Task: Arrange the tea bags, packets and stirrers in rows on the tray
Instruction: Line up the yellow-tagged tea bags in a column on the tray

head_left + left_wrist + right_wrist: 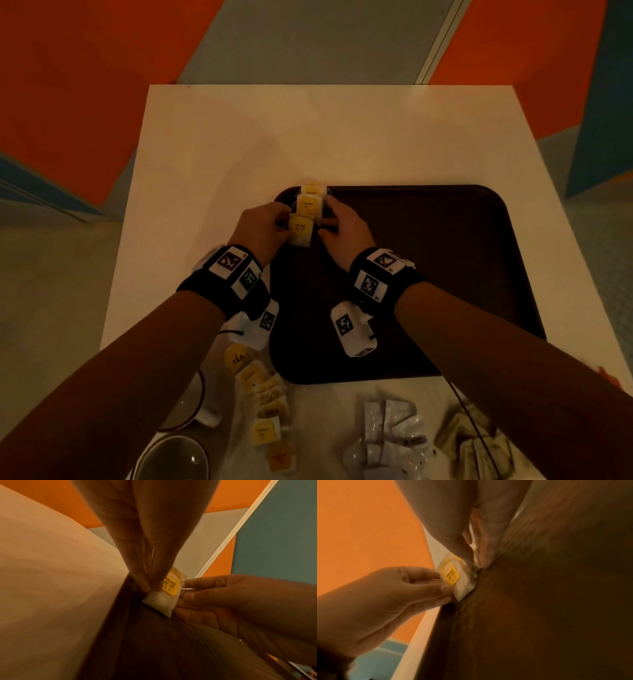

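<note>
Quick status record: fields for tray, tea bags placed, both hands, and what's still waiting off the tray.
tray: dark tray on white table
placed: three tea bags in a column at the tray's far-left corner
nearest bag: pinched from both sides
left hand: pinches its left edge
right hand: pinches its right edge
waiting: loose tea bags, white packets

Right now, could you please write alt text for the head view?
Both hands, left hand and right hand, pinch a yellow-tagged white tea bag at the dark brown plastic tray's far-left corner, behind two more bags. Loose tea bags and white packets lie nearer.
</note>
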A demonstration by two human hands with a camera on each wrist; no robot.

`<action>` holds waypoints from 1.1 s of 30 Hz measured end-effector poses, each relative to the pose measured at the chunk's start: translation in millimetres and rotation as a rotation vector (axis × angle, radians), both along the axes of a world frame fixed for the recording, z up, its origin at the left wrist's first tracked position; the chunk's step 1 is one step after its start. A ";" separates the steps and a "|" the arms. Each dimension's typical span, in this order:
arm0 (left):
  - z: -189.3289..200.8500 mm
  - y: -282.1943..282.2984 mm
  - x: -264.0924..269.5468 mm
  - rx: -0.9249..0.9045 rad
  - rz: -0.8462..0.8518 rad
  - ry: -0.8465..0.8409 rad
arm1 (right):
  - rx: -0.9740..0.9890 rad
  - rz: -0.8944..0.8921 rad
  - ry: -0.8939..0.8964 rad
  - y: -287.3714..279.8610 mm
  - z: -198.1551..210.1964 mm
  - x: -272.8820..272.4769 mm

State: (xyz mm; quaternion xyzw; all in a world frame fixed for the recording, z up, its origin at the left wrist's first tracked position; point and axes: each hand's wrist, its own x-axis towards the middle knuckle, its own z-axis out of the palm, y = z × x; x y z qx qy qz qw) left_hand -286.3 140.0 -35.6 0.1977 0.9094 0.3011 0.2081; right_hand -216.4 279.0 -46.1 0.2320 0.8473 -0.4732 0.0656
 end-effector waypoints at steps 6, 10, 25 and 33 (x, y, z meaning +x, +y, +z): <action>3.0 0.4 -1.4 -0.102 -0.079 0.023 | 0.028 0.110 0.015 -13.0 -1.1 -3.7; 5.3 -5.8 -0.1 -0.072 -0.083 -0.060 | 0.054 0.144 -0.009 -10.7 2.0 -3.6; 1.9 0.7 -20.2 -0.053 -0.029 0.047 | -0.073 0.146 0.025 -0.3 2.8 -19.2; 2.4 4.2 -23.5 -0.165 -0.137 0.014 | -0.155 0.153 -0.012 0.4 4.6 -23.5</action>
